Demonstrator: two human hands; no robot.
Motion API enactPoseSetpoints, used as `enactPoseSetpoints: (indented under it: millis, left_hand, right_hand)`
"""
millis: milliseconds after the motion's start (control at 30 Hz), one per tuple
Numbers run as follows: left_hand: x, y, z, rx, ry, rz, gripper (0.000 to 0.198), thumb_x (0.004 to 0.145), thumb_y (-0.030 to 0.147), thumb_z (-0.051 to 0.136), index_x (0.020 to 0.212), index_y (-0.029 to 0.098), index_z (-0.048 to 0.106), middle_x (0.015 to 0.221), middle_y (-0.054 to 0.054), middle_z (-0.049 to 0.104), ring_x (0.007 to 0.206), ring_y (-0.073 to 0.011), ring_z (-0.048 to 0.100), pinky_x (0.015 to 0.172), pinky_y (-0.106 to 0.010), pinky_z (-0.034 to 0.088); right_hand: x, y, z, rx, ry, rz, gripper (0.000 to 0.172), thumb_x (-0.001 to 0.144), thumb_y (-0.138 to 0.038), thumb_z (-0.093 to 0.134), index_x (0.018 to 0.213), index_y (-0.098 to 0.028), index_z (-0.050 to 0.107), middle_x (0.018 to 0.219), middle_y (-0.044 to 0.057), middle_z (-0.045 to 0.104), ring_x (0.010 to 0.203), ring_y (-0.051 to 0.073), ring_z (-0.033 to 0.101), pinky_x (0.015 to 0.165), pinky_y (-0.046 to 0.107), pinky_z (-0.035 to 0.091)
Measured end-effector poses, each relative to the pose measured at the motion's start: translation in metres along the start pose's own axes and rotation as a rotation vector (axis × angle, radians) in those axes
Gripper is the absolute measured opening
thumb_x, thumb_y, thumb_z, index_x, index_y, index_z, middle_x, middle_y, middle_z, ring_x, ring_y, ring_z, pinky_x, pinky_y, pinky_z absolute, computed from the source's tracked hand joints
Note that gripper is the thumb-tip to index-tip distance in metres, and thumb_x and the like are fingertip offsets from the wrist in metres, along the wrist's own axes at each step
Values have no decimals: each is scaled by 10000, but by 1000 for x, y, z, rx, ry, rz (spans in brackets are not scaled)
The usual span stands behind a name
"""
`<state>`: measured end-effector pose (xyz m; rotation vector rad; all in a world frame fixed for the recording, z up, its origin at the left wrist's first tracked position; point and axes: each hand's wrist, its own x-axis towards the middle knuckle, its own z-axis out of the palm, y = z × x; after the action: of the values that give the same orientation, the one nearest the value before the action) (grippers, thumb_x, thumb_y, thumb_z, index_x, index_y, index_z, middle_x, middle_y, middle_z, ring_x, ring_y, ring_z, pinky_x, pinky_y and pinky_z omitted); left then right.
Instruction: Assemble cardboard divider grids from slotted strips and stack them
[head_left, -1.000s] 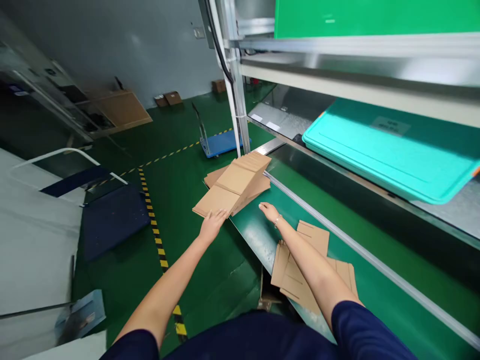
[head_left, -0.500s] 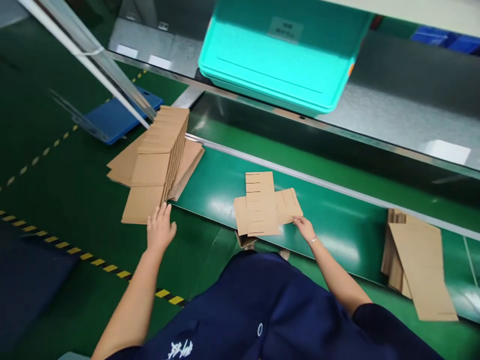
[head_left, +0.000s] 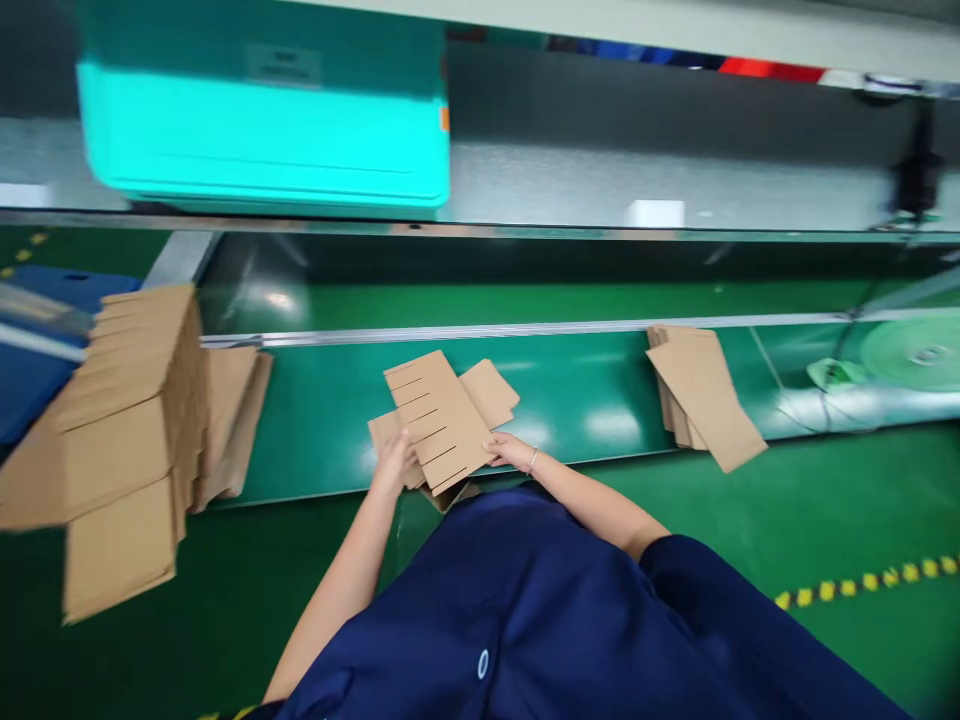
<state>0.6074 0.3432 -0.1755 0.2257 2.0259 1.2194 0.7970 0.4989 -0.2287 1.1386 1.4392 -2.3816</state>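
Note:
A slotted cardboard sheet [head_left: 442,415] lies at a slant in front of me, with a row of cuts along its left side. My right hand [head_left: 511,452] pinches its lower right edge between thumb and fingers. At its left edge is my left hand [head_left: 394,462], fingers closed on the cardboard there. Beneath the sheet, another cardboard piece [head_left: 489,392] sticks out to the upper right and to the left, its middle covered. More cardboard shows below, near my body, mostly hidden.
The green work surface [head_left: 322,400] runs left to right. On the left stands a tall stack of folded cardboard [head_left: 124,430], with flat cardboard [head_left: 229,400] beside it. Another cardboard pile [head_left: 701,390] is on the right, before a green roll [head_left: 919,355]. A turquoise bin [head_left: 270,140] sits on the shelf above.
My left hand has moved from the left stack to the slotted sheet. My right hand has shifted from the lower piece to that sheet, which is now turned. The view has swung right.

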Motion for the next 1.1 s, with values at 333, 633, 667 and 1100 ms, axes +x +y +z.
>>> enactPoseSetpoints:
  millis: [333,633,667,1100]
  left_hand:
    - [-4,92,95,123,-216,268,427,821,379,511,1195,174,533,1243,-101,582,1079,-261,583,880,-398,512]
    - [-19,133,255,988,-450,438,433,854,198,378,1279,171,460,1134,-114,638,1035,-249,600,841,-351,484]
    - [-20,132,269,1087,-465,416,432,855,183,368,1277,176,459,1104,-123,647,999,-253,615,804,-350,492]
    - [-11,129,310,1288,-393,398,393,866,156,329,1205,238,512,1097,-93,645,980,-219,614,774,-316,484]
  right_hand:
    - [-123,-27,-212,-414,840,-363,402,704,-409,641,1045,-201,599,1191,117,559,1211,270,407,1056,441,259]
    - [-200,-33,-355,-1065,1247,194,687,821,-371,504,1385,-58,270,1419,246,293,1313,330,252,1011,479,260]
    - [-201,-32,-355,-1129,1220,196,621,848,-356,460,1376,-72,297,1405,230,331,1293,311,293,994,452,290]
    - [-257,-141,-291,-1229,786,-412,401,928,-305,297,1260,-184,487,1015,85,676,802,195,639,668,259,456]
